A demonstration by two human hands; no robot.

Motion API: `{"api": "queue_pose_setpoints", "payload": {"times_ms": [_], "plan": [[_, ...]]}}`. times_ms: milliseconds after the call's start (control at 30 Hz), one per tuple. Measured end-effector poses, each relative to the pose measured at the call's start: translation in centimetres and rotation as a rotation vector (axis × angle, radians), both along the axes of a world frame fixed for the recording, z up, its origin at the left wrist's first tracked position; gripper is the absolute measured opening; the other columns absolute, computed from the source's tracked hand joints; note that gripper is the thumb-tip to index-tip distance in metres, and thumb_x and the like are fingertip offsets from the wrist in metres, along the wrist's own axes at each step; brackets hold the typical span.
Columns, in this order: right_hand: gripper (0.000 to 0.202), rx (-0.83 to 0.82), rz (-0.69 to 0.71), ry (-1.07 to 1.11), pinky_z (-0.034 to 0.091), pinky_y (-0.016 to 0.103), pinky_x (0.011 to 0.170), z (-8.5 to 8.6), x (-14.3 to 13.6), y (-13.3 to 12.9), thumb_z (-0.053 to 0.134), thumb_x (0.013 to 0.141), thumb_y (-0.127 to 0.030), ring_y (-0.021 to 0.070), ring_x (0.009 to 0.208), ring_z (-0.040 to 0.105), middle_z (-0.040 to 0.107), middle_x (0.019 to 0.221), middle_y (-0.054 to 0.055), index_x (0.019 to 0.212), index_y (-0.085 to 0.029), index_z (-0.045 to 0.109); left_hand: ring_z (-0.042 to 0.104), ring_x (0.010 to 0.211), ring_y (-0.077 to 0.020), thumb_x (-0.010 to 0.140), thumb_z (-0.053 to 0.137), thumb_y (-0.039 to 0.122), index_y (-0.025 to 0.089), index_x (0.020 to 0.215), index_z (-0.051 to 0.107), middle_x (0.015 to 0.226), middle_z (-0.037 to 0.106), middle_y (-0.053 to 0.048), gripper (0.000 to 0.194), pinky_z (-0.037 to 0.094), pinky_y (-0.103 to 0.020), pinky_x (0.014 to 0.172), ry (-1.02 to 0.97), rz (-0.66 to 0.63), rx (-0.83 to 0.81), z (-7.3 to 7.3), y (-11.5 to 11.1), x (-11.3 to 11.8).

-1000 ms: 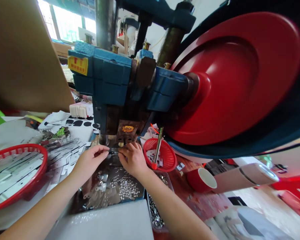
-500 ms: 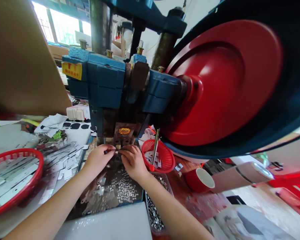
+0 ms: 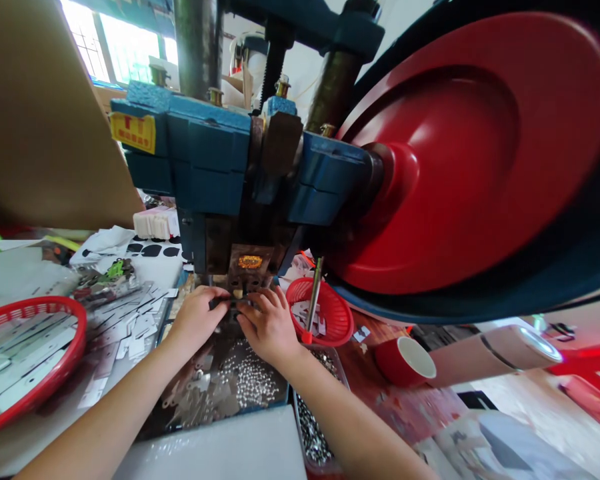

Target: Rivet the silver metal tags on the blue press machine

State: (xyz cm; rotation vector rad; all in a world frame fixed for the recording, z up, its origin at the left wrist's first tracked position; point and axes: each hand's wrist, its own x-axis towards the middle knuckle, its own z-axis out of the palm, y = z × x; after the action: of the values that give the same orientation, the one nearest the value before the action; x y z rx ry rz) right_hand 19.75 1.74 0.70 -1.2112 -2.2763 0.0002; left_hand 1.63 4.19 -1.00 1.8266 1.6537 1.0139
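My left hand [image 3: 200, 315] is at the foot of a blue press [image 3: 205, 157], thumb and forefinger pinched together at the die. Facing it from the other side, my right hand [image 3: 269, 325] has its fingers bent inward and drawn together at the same spot. A thin dark sliver shows between the two sets of fingertips, too small and too covered to name. Just above the fingertips is the press head's brown metal block [image 3: 250, 277] with a small pale punch. Below the hands, small shiny metal beads [image 3: 253, 380] and flat metal tabs [image 3: 197, 393] lie on the press bed.
A big red flywheel [image 3: 470, 167] fills the right side. At left stands a red basket [image 3: 77, 333] of flat metal plates, beside loose plates [image 3: 135, 327]. To the right are a smaller red basket [image 3: 337, 320], a box of metal bits [image 3: 313, 427], a red cup [image 3: 397, 363] and a pink flask [image 3: 500, 350].
The view has shifted slightly, so the press and flywheel look a little larger. Both hands stay at the die with almost the same finger pose.
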Motion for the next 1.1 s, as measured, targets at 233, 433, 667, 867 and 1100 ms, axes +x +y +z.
{"api": "queue_pose_setpoints", "payload": {"times_ms": [233, 433, 667, 867, 1100], "plan": [[0.020, 0.015, -0.023, -0.084, 0.020, 0.048, 0.109, 0.7, -0.6, -0.2, 0.050, 0.092, -0.035, 0.0226, 0.114, 0.048, 0.066, 0.106, 0.001, 0.102, -0.027, 0.065, 0.063, 0.096, -0.0221, 0.075, 0.050, 0.030, 0.020, 0.095, 0.069, 0.097, 0.071, -0.005, 0.029, 0.047, -0.038, 0.093, -0.076, -0.053, -0.013, -1.2, 0.6, 0.1], [0.022, -0.014, -0.032, -0.073, 0.022, 0.049, 0.108, 0.5, 0.0, -0.3, 0.050, 0.092, -0.038, 0.0237, 0.115, 0.047, 0.065, 0.110, 0.001, 0.107, -0.029, 0.065, 0.062, 0.099, -0.0229, 0.073, 0.051, 0.028, 0.020, 0.090, 0.070, 0.098, 0.069, -0.005, 0.027, 0.045, -0.039, 0.096, -0.106, -0.034, 0.015, -0.9, 0.6, 0.7], [0.022, -0.040, 0.005, -0.064, 0.023, 0.049, 0.108, 0.8, -0.3, -0.2, 0.052, 0.091, -0.034, 0.0234, 0.115, 0.047, 0.064, 0.111, 0.003, 0.108, -0.028, 0.065, 0.062, 0.099, -0.0229, 0.071, 0.050, 0.025, 0.020, 0.089, 0.069, 0.098, 0.069, -0.005, 0.026, 0.045, -0.039, 0.096, -0.129, -0.028, -0.025, -0.7, 0.7, 1.2], [0.025, -0.196, -0.064, 0.372, 0.041, 0.043, 0.097, -0.8, 1.4, -0.7, 0.046, 0.092, -0.035, 0.0229, 0.102, 0.057, 0.066, 0.104, 0.007, 0.100, -0.022, 0.066, 0.060, 0.102, -0.0237, 0.076, 0.052, 0.035, 0.018, 0.100, 0.066, 0.107, 0.067, -0.008, 0.033, 0.045, -0.041, 0.096, -0.146, -0.012, -0.067, 0.0, 0.2, -0.2], [0.052, -0.650, -0.147, 1.204, 0.051, 0.040, 0.082, -1.9, 6.5, -5.5, 0.032, 0.091, -0.061, 0.0241, 0.089, 0.065, 0.070, 0.094, 0.008, 0.106, -0.022, 0.064, 0.058, 0.108, -0.0247, 0.076, 0.053, 0.048, 0.022, 0.111, 0.061, 0.116, 0.064, -0.006, 0.044, 0.046, -0.040, 0.094, -0.175, 0.064, -0.172, 0.9, -3.1, -4.8]]}}
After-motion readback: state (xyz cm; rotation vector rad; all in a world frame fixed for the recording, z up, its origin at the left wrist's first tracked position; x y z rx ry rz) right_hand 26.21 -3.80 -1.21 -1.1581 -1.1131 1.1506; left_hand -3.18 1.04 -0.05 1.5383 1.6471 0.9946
